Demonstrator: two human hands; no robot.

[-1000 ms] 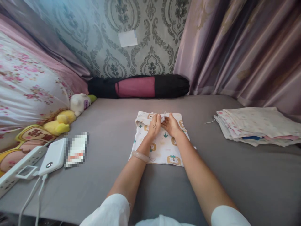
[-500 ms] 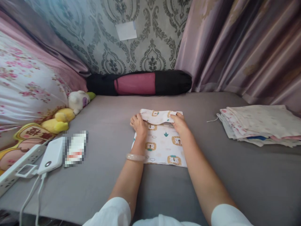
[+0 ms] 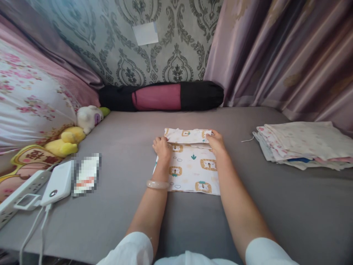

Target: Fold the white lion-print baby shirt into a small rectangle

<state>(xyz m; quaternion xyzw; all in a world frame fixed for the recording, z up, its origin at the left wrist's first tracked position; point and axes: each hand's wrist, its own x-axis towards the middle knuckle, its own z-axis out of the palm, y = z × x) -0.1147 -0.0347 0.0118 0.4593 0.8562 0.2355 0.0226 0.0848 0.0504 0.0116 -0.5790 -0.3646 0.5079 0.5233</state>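
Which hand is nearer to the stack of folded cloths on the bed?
The right hand. It grips the right end of the printed cloth, on the side toward the stack of folded cloths. The left hand holds the cloth's left end, farther away.

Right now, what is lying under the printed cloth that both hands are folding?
The printed cloth lies flat on the grey sheet of the bed. The left hand and the right hand grip its folded far edge. Whatever is beneath the cloth is covered.
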